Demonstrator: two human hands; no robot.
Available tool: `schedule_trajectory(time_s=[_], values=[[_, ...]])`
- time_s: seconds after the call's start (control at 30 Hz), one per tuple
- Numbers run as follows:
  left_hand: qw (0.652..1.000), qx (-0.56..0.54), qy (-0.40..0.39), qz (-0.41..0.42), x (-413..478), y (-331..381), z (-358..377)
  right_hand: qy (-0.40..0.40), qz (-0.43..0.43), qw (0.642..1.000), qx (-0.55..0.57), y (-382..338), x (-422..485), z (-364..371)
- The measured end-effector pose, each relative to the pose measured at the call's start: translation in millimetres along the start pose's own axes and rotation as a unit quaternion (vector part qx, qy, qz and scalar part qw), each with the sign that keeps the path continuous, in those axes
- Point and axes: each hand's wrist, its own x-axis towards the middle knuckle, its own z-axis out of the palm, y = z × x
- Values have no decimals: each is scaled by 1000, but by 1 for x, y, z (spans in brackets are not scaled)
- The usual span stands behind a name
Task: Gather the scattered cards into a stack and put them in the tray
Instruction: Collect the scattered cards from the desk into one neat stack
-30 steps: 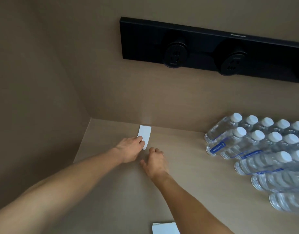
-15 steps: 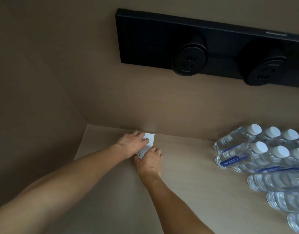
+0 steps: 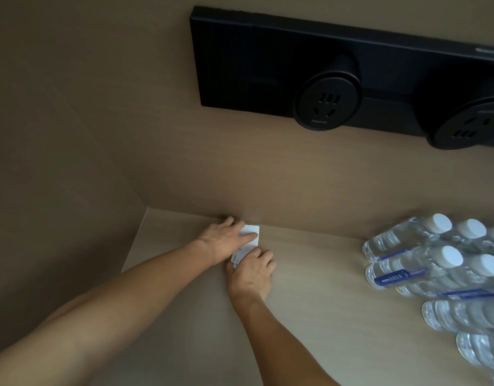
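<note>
A beige tabletop [image 3: 309,288] meets the wall, where a black socket panel [image 3: 268,68] is mounted. Capped water bottles [image 3: 424,274] lie grouped at the right. In the far-left corner, the left hand [image 3: 226,238] lies flat, fingers [image 3: 247,237] extended together, pressing white cards [image 3: 252,232]. The right hand [image 3: 251,271] curls its fingers onto the cards' near edge.

A second ago the left hand [image 3: 226,239] only touched the card's [image 3: 252,232] near corner, with the right hand [image 3: 251,271] apart below. Now both hands meet at frame centre, left fingers lying across the card, right hand against its lower edge.
</note>
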Motion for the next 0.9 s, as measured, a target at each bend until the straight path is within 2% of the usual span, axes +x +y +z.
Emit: schedule_trajectory(time_s=[0.4, 0.67, 0.8, 0.9], values=[[999, 41, 17, -14, -15, 17, 3, -73, -78, 990, 91, 42, -2, -11], [999, 28, -3, -21, -73, 47, 23, -118, -163, 979, 17, 77, -37, -21], [998, 45, -36, -17, -107, 67, 33, -148, -197, 969, 12, 93, -64, -29], [999, 26, -33, -23, -132, 84, 39, -151, -210, 966, 10, 107, -83, -35]])
